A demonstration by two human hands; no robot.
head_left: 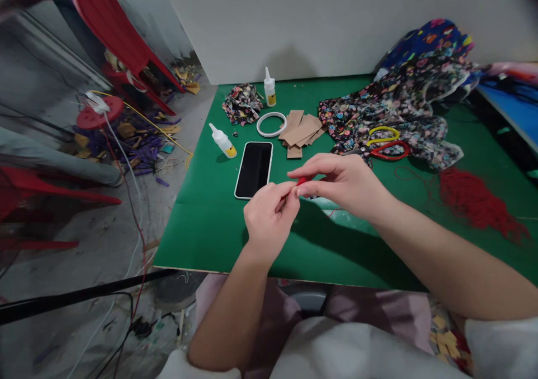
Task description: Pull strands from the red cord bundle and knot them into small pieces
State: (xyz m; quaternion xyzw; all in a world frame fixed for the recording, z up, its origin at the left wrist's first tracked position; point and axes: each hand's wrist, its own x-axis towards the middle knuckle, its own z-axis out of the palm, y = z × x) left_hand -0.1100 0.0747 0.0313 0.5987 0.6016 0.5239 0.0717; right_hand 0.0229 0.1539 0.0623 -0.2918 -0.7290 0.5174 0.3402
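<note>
My left hand [269, 219] is closed, its thumb and fingers pinching a small red piece [301, 181], which looks like wound red thread. From the right, my right hand [347, 185] also grips that piece between thumb and fingers. Most of it is hidden by the fingers. A loose pile of red thread [479, 205] lies to the right, with a thin strand trailing from it. Just left of my hands is a phone [254, 170] with a dark screen. Scissors [389, 143] with yellow and red handles rest on fabric beyond my right hand.
Two glue bottles [269, 89] [222, 142], a white ring [271, 124], brown card strips [301, 131] and a crumpled floral scrap [242, 104] lie on the green table [197, 216]. Floral fabric [386, 98] is heaped at the right. Red chairs [121, 28] and cables stand left.
</note>
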